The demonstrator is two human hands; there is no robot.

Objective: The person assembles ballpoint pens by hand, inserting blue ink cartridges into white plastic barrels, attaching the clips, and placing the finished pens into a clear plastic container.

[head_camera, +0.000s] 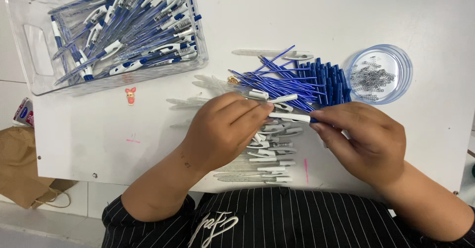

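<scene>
My left hand (225, 129) and my right hand (363, 139) meet over the white table (109, 129), both pinching one white pen part (289, 117) with a blue end, held level between them. Under the hands lies a row of clear pen barrels and white clips (269, 166). Just beyond the fingers sits a heap of thin blue ink refills (282, 77) and a bunch of blue pen caps (329, 82).
A clear plastic bin (29, 45) full of assembled blue-and-white pens stands at the far left. A round clear dish (403, 72) with small metal springs sits at the far right. A small pink figure sticker (130, 95) is on the table. A brown paper bag (20, 166) lies on the floor at left.
</scene>
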